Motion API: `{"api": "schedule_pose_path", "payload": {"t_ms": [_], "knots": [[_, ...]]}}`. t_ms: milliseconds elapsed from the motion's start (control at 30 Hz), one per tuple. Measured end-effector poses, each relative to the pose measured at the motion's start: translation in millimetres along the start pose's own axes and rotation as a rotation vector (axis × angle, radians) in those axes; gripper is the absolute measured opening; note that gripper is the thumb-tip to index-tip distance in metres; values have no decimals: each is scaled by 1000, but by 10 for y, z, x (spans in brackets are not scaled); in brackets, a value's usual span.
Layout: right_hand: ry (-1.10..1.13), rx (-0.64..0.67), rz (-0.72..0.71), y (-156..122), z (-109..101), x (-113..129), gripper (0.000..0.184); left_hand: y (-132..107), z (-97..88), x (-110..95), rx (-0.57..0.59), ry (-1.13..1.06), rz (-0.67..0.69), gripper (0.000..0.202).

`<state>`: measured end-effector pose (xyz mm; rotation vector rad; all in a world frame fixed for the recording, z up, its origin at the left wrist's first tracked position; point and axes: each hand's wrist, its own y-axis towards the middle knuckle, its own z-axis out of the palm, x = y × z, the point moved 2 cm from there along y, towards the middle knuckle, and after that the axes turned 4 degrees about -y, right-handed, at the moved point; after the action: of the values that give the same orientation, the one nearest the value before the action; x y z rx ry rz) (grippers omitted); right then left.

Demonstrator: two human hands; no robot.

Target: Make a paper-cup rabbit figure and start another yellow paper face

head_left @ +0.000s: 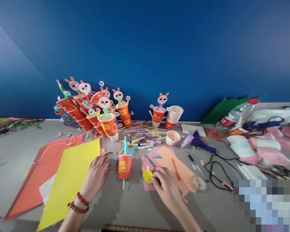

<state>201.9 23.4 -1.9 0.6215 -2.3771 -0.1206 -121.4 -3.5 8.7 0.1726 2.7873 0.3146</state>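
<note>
My left hand (98,175), with beaded bracelets at the wrist, has its fingers curled on the left edge of a clear ring that looks like a roll of tape (113,158). Just to its right lies a red paper cup (124,167) with gold print, blue bent strips at its rim and a white stick below. My right hand (166,187) pinches the edge of a yellow paper disc (148,177) with two small ears, over pink paper (149,187). Part of the right fingers is hidden.
Decorated rabbit cups (106,122) stand at the back left, with one more beside stacked cups (174,114). Yellow paper (70,180) lies left; orange paper (181,164), a second tape roll (198,183), a pen (195,164), a blue glue gun (203,143) and a bottle (238,114) are right.
</note>
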Motion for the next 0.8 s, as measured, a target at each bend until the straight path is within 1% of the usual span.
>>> {"api": "schedule_pose_path", "payload": {"t_ms": [100, 200, 333, 467, 567, 667, 700, 733, 800], "knots": [[-83, 5, -6, 8, 13, 10, 20, 20, -34, 28, 35, -45, 50, 15], [-137, 5, 1, 14, 15, 3, 18, 27, -125, 47, 61, -174, 69, 16], [-157, 12, -1, 21, 19, -18, 18, 10, -215, 79, 52, -293, 33, 19], [-183, -44, -11, 25, 17, -41, 14, 32, -303, 95, 40, -260, -22, 20], [-154, -86, -21, 26, 8, -10, 11, 41, -400, 92, -45, -256, -85, 23], [-101, -101, -69, 48, 6, 116, 4, 9, -464, 70, -171, -361, -174, 24], [-94, -100, -99, 65, 10, 177, 8, -9, -477, 59, -229, -411, -206, 24], [-96, -95, -132, 87, 18, 243, 17, -28, -488, 45, -299, -458, -236, 24], [-105, -60, -197, 144, 49, 372, 33, -69, -518, 6, -469, -546, -287, 25]]}}
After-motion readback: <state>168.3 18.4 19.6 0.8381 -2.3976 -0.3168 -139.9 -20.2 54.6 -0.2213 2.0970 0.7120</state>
